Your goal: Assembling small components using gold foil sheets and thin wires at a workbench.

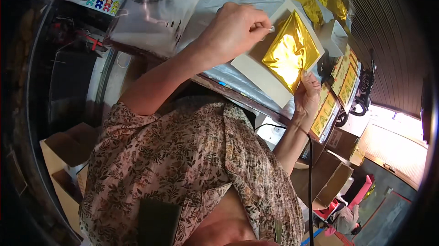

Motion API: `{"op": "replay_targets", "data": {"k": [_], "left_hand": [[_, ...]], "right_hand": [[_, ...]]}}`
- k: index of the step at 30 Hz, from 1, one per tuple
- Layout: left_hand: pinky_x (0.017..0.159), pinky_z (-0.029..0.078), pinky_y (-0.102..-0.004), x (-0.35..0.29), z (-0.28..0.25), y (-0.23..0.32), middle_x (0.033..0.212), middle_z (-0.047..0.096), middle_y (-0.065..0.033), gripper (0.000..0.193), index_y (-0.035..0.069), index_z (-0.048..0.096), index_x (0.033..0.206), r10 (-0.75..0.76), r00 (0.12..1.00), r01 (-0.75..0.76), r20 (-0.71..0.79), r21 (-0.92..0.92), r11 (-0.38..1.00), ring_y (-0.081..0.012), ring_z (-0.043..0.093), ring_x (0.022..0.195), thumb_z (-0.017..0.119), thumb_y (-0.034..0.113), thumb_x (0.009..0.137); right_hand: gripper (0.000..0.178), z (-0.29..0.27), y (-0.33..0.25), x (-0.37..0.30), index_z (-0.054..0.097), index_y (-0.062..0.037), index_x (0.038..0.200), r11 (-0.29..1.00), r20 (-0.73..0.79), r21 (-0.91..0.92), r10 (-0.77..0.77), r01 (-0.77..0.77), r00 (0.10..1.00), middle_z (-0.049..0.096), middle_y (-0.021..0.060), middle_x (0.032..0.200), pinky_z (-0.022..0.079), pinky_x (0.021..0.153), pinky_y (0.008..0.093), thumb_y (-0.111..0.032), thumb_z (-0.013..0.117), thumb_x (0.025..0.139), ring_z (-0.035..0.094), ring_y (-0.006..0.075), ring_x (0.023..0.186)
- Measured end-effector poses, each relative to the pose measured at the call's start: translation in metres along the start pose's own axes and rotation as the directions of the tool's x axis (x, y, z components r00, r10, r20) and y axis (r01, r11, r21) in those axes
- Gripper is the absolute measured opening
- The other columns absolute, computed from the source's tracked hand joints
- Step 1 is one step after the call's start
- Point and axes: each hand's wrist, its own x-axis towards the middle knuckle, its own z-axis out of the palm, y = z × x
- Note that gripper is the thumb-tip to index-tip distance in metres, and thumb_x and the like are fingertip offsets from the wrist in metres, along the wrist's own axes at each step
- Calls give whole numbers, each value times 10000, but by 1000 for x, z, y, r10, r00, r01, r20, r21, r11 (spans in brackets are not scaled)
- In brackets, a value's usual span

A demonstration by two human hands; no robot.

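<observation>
A shiny, creased gold foil piece (pixel 283 54), roughly diamond-shaped from here, lies on a flat cream board (pixel 260 79) on the table. My right hand (pixel 308 91) pinches the foil's near corner between thumb and fingertips. Over the board's left side, my left hand (pixel 240 26) is closed in a pinch. A tiny whitish thing (pixel 271 29) shows at its fingertips, too small to name, close to the foil's left edge but apart from it.
Clear plastic bags (pixel 148 15) lie on the table (pixel 206 22) to the left. More gold foil (pixel 315 10) is heaped at the back right. Yellow printed boxes (pixel 327 113) stand right of the board. A black cable (pixel 311 177) hangs beside my right forearm. Cardboard boxes (pixel 320 177) sit lower right.
</observation>
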Motion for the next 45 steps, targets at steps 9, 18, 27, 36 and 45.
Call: {"op": "replay_targets", "data": {"k": [9,18,27,36,45], "left_hand": [[722,532,-429,-23,14,9,768,640,-175,132,2,676,951,207,978,-207,6,107,973,-369,651,761,650,30,824],[842,516,-313,-27,-10,19,1149,687,-89,517,103,536,1306,33,998,-27,-62,86,996,-169,655,1028,742,111,832],[829,538,-289,-40,0,-28,1035,702,-85,292,6,628,1208,-155,988,125,-27,-464,877,-131,658,961,641,185,977],[769,573,-268,-40,-12,-19,952,724,-77,127,-13,709,995,11,993,-31,-118,-171,985,-144,717,871,687,42,883],[711,539,-351,-35,-20,-20,877,685,-75,258,45,709,1054,259,966,-247,-6,280,928,-233,658,738,719,44,796]], "right_hand": [[161,7,16,-10,683,48,1069,998,-23,51,41,-39,999,730,96,1006,536,810,264,-45,637,945,686,141,870],[177,-24,26,-10,698,60,1058,995,159,84,34,-48,987,730,89,998,507,786,227,-61,673,932,663,119,850],[200,8,16,-17,676,69,1103,998,10,-62,5,-5,1000,712,96,1090,453,921,234,-42,647,940,637,120,986],[207,4,25,-15,675,71,1104,997,-14,-77,31,-32,999,710,98,1084,456,909,253,-62,642,949,632,130,982],[160,9,30,-15,679,68,1053,998,-30,-45,31,-32,999,718,98,1025,472,864,249,-45,640,946,644,127,905]]}}
